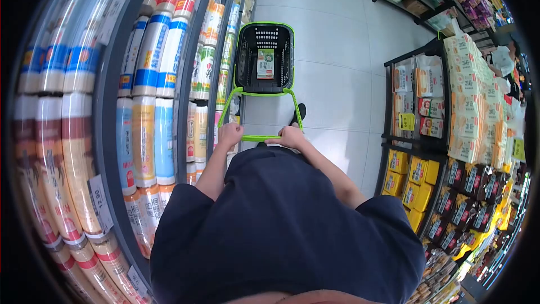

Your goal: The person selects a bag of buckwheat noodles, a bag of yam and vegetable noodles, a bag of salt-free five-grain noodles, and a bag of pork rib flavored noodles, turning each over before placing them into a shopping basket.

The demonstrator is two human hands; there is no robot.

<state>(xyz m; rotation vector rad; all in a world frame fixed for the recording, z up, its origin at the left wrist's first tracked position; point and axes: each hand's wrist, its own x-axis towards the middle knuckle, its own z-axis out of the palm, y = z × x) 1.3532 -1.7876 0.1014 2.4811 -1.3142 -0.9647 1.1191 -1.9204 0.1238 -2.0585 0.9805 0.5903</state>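
Both my hands grip the green handle [260, 137] of a black shopping basket [241, 59] with a green rim. At the handle's left corner, the fingers of my left hand [230, 134] are wrapped round the bar. My right hand [291, 136] is closed on the bar near its right corner. The basket is in front of me at floor level, and the raised handle reaches back toward my body. Inside it, a small green and white packet [265, 64] lies on the bottom.
On the left, close beside me, shelves hold rolled packs of noodles [152, 56] above price tags [100, 202]. To the right stand a black rack [388, 101], stacked white and orange packs [467, 101] and yellow packets [413, 191]. Light grey floor tiles [332, 39] run ahead.
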